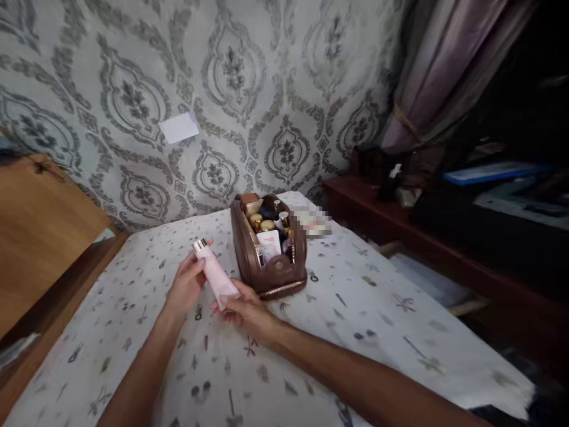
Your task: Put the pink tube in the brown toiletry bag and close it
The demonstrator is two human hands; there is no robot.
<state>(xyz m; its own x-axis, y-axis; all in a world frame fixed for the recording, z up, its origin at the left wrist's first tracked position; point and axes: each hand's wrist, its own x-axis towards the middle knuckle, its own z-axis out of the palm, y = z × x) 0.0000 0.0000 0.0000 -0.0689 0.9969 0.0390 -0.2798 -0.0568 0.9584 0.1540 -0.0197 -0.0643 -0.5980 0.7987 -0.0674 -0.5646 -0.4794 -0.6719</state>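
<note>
- Left hand [184,283] is gripping the pink tube [216,274] near its shiny cap [200,244], left of the brown bag.
- Right hand [249,313] is gripping the same tube at its wide flat end, just in front of the bag's near left corner.
- Tube is slanting between both hands, left of the bag, cap end pointing away and to the left (label too faint to read).
- Brown bag [243,252] is standing unzipped, showing its contents.
- Inside the bag, a white packet [269,242] is leaning at the near end; gold-topped containers [268,225] are sitting behind it.
- Printed cloth [382,314] is lying under the bag, spreading out around it.
- Pixelated item [316,223] is resting right of the bag.
- Beyond the bag, patterned wall [284,151] is rising; white paper [180,128] is showing against it, up and left of the bag.
</note>
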